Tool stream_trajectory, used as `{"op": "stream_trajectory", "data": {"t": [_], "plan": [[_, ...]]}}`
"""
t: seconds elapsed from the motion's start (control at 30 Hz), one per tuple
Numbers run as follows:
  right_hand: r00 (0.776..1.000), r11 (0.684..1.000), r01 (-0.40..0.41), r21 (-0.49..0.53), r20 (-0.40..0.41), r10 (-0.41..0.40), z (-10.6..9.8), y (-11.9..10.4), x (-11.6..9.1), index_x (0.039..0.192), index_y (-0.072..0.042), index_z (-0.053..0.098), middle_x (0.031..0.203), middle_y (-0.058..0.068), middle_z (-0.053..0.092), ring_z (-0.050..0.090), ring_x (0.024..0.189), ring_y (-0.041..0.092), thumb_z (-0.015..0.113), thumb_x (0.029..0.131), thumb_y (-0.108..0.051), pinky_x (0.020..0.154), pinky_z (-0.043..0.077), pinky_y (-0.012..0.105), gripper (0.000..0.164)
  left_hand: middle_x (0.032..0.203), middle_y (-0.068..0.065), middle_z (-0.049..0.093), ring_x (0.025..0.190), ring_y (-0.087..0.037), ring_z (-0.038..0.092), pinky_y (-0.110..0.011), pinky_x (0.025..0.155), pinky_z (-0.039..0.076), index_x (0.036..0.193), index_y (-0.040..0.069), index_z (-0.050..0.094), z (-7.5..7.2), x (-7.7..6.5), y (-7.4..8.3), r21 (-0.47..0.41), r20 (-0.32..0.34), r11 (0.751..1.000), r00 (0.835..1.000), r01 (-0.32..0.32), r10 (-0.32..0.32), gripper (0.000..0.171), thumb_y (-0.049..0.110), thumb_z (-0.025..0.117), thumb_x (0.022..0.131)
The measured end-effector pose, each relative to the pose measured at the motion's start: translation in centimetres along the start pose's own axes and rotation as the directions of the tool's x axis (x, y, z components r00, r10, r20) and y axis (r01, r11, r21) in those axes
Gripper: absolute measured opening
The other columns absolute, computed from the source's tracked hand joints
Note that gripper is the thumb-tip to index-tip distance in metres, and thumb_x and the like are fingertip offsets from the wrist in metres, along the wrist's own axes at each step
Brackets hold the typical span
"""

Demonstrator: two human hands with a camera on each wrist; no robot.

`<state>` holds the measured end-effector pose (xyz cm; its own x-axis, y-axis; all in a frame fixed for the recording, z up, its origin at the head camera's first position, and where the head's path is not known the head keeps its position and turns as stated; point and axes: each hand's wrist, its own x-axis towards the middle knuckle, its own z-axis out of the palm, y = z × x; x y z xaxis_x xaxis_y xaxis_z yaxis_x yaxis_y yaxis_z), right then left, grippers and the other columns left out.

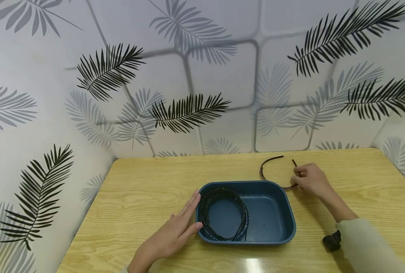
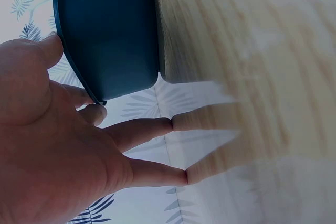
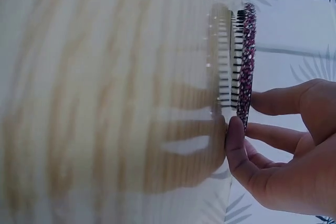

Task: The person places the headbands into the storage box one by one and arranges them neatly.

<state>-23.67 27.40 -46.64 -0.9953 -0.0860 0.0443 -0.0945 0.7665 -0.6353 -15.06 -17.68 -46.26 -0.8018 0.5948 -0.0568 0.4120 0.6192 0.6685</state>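
My right hand pinches a dark headband at one side, just behind the right end of a blue plastic bin. In the right wrist view, pink and clear stones cover the headband, and a row of fine teeth lines its inner side, close over the table. Several dark, sparkly headbands lie together in a ring in the bin's left part. Against the bin's left rim rests my left hand, fingers extended. The left wrist view shows its thumb at the rim and two fingertips touching the tabletop.
The bin stands on a glossy, light wood-grain table. A pale wall with leaf patterns rises right behind the table's back edge and along its left side. A dark device sits at the right sleeve's cuff.
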Motion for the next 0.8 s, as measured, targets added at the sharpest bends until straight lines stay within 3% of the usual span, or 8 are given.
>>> {"op": "stream_trajectory", "data": {"t": [0.1,0.23,0.3,0.4,0.5,0.6,0.7,0.8], "plan": [[1.0,1.0,-0.023,-0.012,-0.017,0.023,-0.2,0.3,0.0,0.105,0.011,0.07,0.11,0.033,0.06,0.065,0.101,0.049,0.067,0.088,-0.002,0.071,0.05,0.043,0.021,0.172,0.008,-0.005,0.154,-0.025,0.016,-0.085,0.102,0.017,0.167,0.031,-0.001,0.0,0.0,-0.1,0.002,-0.004,1.0,1.0,0.002,-0.002,0.072,0.049,0.04,0.111],[0.996,0.994,-0.087,0.071,-0.016,0.089,-0.4,0.7,-0.1,0.131,0.014,0.061,0.134,0.041,0.045,0.056,0.116,0.057,0.066,0.092,-0.003,0.079,0.056,0.051,0.042,0.172,0.008,-0.005,0.154,-0.025,0.016,-0.085,0.102,0.017,0.167,0.031,-0.002,0.0,0.0,-0.1,0.005,-0.01,1.0,1.0,0.0,0.0,0.072,0.048,0.04,0.111],[0.993,0.983,-0.117,0.143,-0.017,0.12,-0.4,0.9,-0.3,0.141,0.014,0.053,0.142,0.043,0.04,0.053,0.122,0.058,0.064,0.096,-0.004,0.077,0.058,0.046,0.05,0.172,0.008,-0.005,0.154,-0.024,0.015,-0.085,0.102,0.018,0.167,0.031,-0.002,0.1,-0.1,-0.1,0.004,-0.009,1.0,1.0,-0.001,0.001,0.072,0.048,0.04,0.111],[0.99,0.962,-0.128,0.241,-0.033,0.139,-0.3,1.2,-0.6,0.146,0.011,0.049,0.143,0.042,0.044,0.064,0.116,0.047,0.063,0.1,-0.009,0.072,0.058,0.034,0.052,0.172,0.009,-0.006,0.154,-0.024,0.015,-0.085,0.102,0.018,0.167,0.03,-0.002,0.1,-0.1,-0.1,0.006,-0.007,1.0,1.0,-0.002,0.002,0.072,0.048,0.04,0.111],[0.987,0.919,-0.102,0.381,-0.081,0.142,-0.1,1.5,-1.0,0.147,0.01,0.049,0.134,0.037,0.056,0.073,0.099,0.018,0.063,0.102,-0.01,0.073,0.059,0.027,0.051,0.172,0.009,-0.006,0.154,-0.025,0.015,-0.085,0.102,0.018,0.166,0.031,-0.002,0.1,-0.1,-0.1,0.006,-0.006,1.0,1.0,-0.003,0.003,0.072,0.048,0.04,0.111],[0.984,0.858,-0.056,0.511,-0.116,0.134,-0.3,1.8,-1.4,0.147,0.012,0.047,0.121,0.015,0.066,0.069,0.089,-0.001,0.064,0.103,-0.009,0.077,0.059,0.027,0.052,0.172,0.01,-0.007,0.154,-0.025,0.016,-0.085,0.102,0.018,0.166,0.031,-0.002,0.1,0.0,-0.1,0.005,-0.003,1.0,1.0,-0.005,0.005,0.072,0.047,0.04,0.111],[0.983,0.802,-0.022,0.597,-0.132,0.126,-0.7,2.0,-1.7,0.149,0.011,0.046,0.111,-0.01,0.067,0.071,0.089,-0.001,0.065,0.102,-0.007,0.078,0.059,0.027,0.053,0.172,0.009,-0.006,0.154,-0.026,0.017,-0.085,0.102,0.018,0.166,0.031,-0.002,0.0,0.0,-0.1,0.008,-0.004,1.0,1.0,-0.008,0.008,0.071,0.046,0.04,0.111],[0.981,0.737,0.019,0.676,-0.157,0.118,-1.0,2.0,-2.0,0.15,0.007,0.047,0.108,-0.017,0.066,0.071,0.089,0.001,0.067,0.1,-0.005,0.078,0.058,0.025,0.055,0.172,0.009,-0.006,0.154,-0.026,0.017,-0.085,0.102,0.018,0.167,0.031,-0.002,0.0,0.1,-0.1,0.01,-0.004,1.0,1.0,-0.006,0.006,0.071,0.045,0.041,0.111]]}}
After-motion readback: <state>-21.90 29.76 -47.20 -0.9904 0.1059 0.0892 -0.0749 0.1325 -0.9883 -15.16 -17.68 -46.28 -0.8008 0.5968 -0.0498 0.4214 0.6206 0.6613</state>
